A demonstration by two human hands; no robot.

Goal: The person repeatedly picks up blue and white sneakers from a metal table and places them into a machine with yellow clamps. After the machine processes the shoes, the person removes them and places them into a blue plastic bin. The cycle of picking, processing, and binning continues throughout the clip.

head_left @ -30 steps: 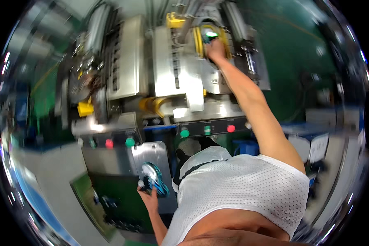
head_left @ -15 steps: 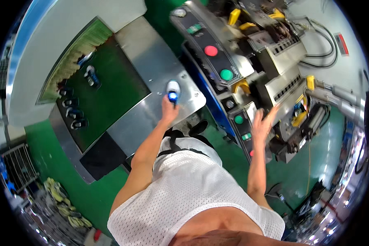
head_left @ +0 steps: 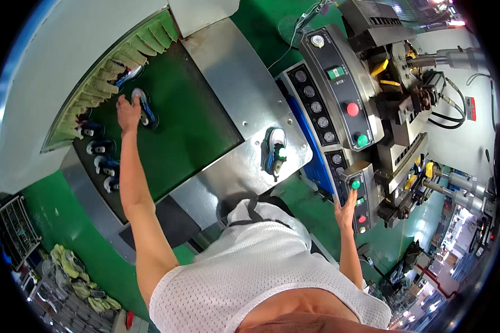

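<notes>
My left hand (head_left: 129,114) reaches over the green conveyor belt (head_left: 189,119), its fingers apart beside a grey, blue and black shoe (head_left: 144,108); whether they touch it I cannot tell. My right hand (head_left: 345,211) is at the machine's lower control panel, fingers stretched up to a green push button (head_left: 355,183), holding nothing. Another shoe (head_left: 275,152), light-toed with blue and black sides, rests alone on the metal table (head_left: 228,172) between my arms.
Several shoes (head_left: 101,147) line the belt's left side. A green strip curtain (head_left: 133,50) hangs at the tunnel opening, partly hiding one shoe. Right stands a pressing machine with a red button (head_left: 352,109), gauges (head_left: 315,106) and metal cylinders (head_left: 455,191). A wire rack (head_left: 14,230) stands lower left.
My left hand has let go of the shoe on the metal table and moved left over the belt. My right hand has come down to the green button. The whole view has shifted.
</notes>
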